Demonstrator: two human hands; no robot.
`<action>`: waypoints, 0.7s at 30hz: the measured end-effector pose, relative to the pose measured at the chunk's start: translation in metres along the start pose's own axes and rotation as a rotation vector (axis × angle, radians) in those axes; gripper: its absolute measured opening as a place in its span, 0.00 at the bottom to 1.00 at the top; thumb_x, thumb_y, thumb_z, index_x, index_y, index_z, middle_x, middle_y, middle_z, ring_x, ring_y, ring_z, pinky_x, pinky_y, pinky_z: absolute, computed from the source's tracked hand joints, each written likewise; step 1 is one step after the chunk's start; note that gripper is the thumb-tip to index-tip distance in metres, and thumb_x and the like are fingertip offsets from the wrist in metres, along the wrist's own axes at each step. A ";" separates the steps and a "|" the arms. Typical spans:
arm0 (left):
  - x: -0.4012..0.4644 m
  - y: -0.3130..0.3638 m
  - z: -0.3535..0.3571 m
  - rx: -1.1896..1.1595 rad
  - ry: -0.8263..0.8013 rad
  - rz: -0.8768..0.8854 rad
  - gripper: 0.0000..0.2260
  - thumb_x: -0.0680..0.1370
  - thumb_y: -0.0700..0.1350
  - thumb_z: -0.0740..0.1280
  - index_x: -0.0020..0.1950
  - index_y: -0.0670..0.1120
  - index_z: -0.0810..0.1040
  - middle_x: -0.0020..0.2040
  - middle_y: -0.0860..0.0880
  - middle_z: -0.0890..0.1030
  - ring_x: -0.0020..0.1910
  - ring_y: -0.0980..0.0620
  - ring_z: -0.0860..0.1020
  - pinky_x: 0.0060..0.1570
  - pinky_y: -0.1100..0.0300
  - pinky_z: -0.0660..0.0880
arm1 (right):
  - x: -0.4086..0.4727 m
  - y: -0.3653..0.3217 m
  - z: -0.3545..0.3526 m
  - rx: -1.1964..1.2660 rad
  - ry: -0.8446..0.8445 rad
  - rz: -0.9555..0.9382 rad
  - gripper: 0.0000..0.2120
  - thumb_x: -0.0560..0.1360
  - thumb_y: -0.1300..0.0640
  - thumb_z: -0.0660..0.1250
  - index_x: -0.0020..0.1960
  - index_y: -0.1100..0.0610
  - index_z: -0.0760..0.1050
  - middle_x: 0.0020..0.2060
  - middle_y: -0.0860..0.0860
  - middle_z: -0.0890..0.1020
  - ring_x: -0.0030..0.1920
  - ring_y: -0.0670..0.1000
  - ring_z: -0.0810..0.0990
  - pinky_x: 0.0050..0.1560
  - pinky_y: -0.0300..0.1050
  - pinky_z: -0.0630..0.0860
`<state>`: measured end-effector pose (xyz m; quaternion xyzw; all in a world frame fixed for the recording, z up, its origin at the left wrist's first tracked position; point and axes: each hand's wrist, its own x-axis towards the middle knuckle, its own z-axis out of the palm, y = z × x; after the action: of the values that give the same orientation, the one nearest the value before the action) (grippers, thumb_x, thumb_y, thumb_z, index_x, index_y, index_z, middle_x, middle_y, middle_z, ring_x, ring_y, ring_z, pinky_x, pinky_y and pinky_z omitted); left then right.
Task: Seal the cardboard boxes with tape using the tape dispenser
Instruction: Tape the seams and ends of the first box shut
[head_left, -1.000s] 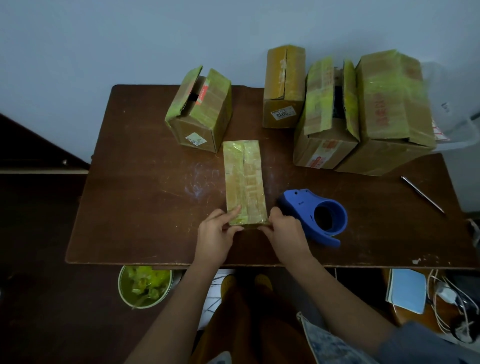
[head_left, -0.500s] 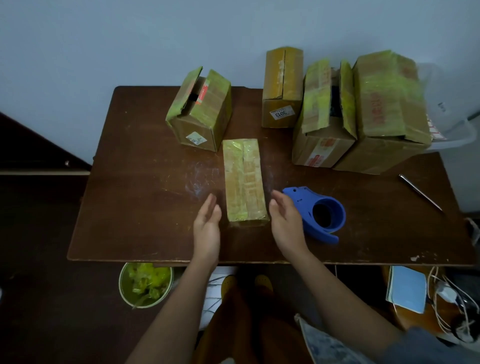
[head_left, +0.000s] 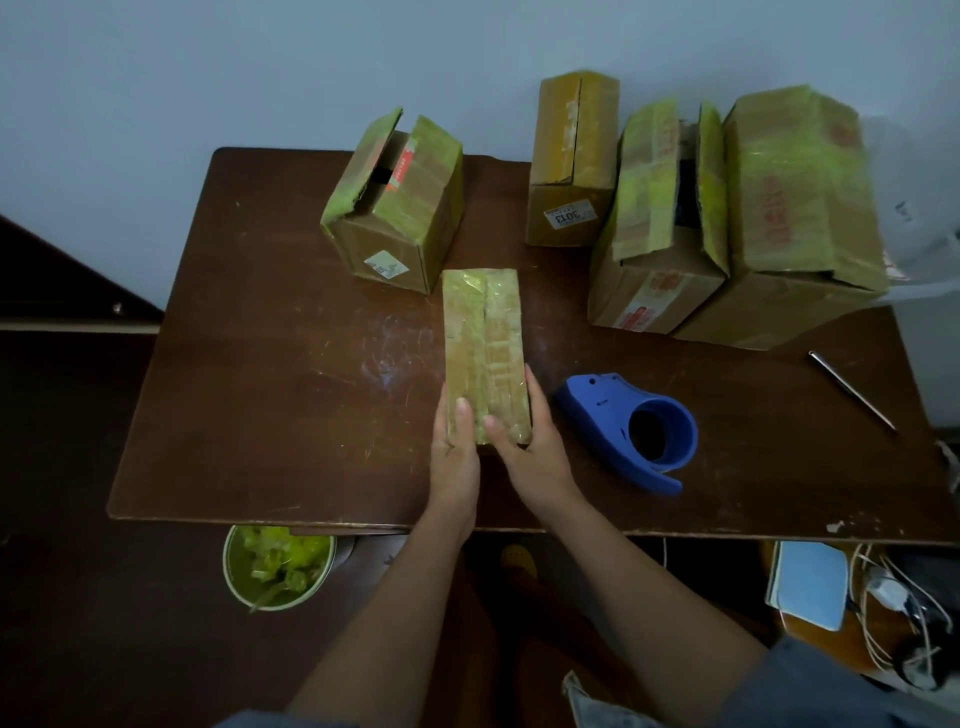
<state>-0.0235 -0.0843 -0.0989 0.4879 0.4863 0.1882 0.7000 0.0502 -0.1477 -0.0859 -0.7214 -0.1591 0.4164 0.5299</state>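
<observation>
The near end of the narrow flat box (head_left: 484, 353), at the centre of the frame, is gripped from either side by the left hand (head_left: 454, 452) and the right hand (head_left: 530, 441), thumbs laid on top. The step appears to be positioning that box on the table (head_left: 270, 415). Next, the blue tape dispenser (head_left: 631, 428), lying untouched just right of the hands, would need picking up.

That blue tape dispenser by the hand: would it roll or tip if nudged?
The tape dispenser lies flat on its side on the table, so it would probably slide, not roll. It looks like hard plastic, likely stiff and fairly light.
</observation>
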 end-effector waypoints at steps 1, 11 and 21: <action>0.000 -0.001 -0.002 0.024 -0.018 -0.009 0.23 0.81 0.56 0.61 0.75 0.54 0.65 0.64 0.55 0.77 0.63 0.59 0.75 0.58 0.66 0.74 | 0.000 0.001 0.000 0.003 -0.004 0.006 0.34 0.80 0.53 0.65 0.80 0.45 0.52 0.64 0.35 0.73 0.63 0.32 0.72 0.66 0.38 0.70; -0.005 0.024 -0.029 0.616 0.119 0.288 0.13 0.83 0.47 0.58 0.50 0.43 0.81 0.35 0.58 0.77 0.34 0.64 0.77 0.32 0.70 0.67 | -0.001 -0.022 -0.014 -0.308 -0.068 0.050 0.20 0.81 0.54 0.64 0.71 0.54 0.65 0.61 0.48 0.79 0.60 0.48 0.78 0.59 0.44 0.76; 0.008 0.061 -0.071 0.528 0.420 0.074 0.24 0.78 0.42 0.68 0.74 0.42 0.67 0.72 0.42 0.67 0.71 0.45 0.67 0.70 0.56 0.64 | 0.030 -0.068 -0.013 -0.726 0.305 -0.236 0.28 0.80 0.49 0.63 0.76 0.59 0.60 0.69 0.54 0.68 0.69 0.52 0.67 0.66 0.46 0.70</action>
<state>-0.0686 -0.0147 -0.0536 0.6202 0.6339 0.1775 0.4265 0.0926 -0.1096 -0.0369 -0.8919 -0.2970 0.1576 0.3025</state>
